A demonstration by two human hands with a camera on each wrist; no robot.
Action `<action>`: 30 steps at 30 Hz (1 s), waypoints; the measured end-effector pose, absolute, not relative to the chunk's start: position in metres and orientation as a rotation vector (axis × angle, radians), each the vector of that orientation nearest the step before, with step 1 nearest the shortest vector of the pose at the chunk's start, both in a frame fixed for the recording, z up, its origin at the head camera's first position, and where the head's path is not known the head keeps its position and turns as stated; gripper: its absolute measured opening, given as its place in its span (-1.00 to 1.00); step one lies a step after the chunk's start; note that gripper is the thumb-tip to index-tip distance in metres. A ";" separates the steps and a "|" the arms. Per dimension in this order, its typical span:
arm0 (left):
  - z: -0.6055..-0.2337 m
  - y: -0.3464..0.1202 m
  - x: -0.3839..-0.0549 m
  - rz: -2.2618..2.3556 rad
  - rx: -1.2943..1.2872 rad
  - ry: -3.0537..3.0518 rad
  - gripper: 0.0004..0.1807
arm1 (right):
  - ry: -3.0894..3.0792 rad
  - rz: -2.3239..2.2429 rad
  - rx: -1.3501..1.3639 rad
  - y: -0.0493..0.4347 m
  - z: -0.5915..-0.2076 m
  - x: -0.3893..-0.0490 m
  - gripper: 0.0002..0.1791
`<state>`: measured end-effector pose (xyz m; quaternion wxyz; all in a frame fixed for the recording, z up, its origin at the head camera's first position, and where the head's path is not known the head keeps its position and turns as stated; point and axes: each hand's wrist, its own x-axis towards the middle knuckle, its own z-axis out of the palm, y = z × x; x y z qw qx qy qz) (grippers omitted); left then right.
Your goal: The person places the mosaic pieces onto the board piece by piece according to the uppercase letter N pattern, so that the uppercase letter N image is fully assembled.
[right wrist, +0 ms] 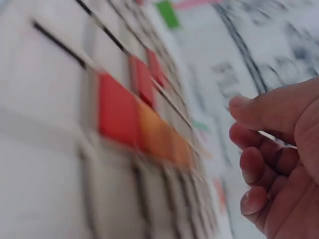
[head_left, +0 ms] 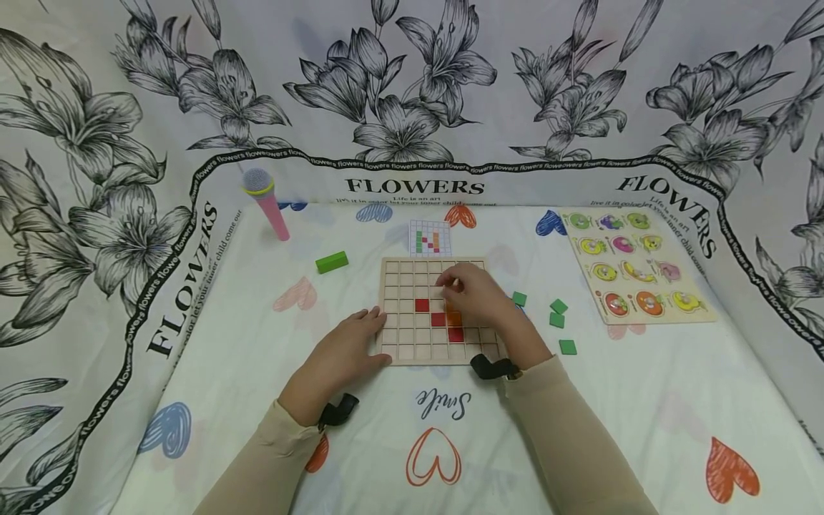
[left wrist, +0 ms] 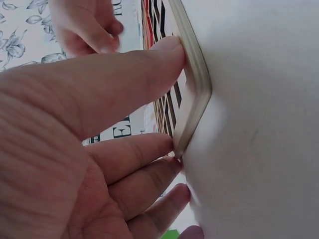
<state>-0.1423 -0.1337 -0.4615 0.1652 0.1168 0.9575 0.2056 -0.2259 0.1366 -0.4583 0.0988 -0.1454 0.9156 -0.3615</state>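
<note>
Here's the left hand (head_left: 344,352), thumb and fingers spread wide around the grid board's near-left corner, thumb on the frame, fingertips against its left edge. And the right hand (head_left: 479,297) hangs over that board, fingers loosely bent, just a narrow gap from thumb to forefinger, no tile visible between them!

The grid board (head_left: 406,351) itself looks like thin, stiff wood, light enough to skid on the heart-printed cloth (head_left: 367,458) if nudged, so the outer frame seems the place to hold it.

On the board, red tiles (head_left: 421,305) step diagonally toward its near side, with orange tiles (right wrist: 155,130) in line behind the nearest red one. They look smooth, rigid and nearly weightless; I'd pinch them by opposite edges, since a flat face could slip under a fingertip.

Out to the board's right, loose green tiles (head_left: 556,320), with a fruit puzzle board (head_left: 666,319) farther that way. Just beyond its far edge, a pattern card (head_left: 430,238), probably thin and easily creased. Off its left side, a green block (head_left: 331,262), then a toy microphone (head_left: 273,211) farther out!
</note>
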 end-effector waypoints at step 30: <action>-0.464 -0.134 -0.141 0.598 0.305 2.734 -0.07 | 2.783 -0.956 0.223 0.315 -0.482 -0.182 -0.68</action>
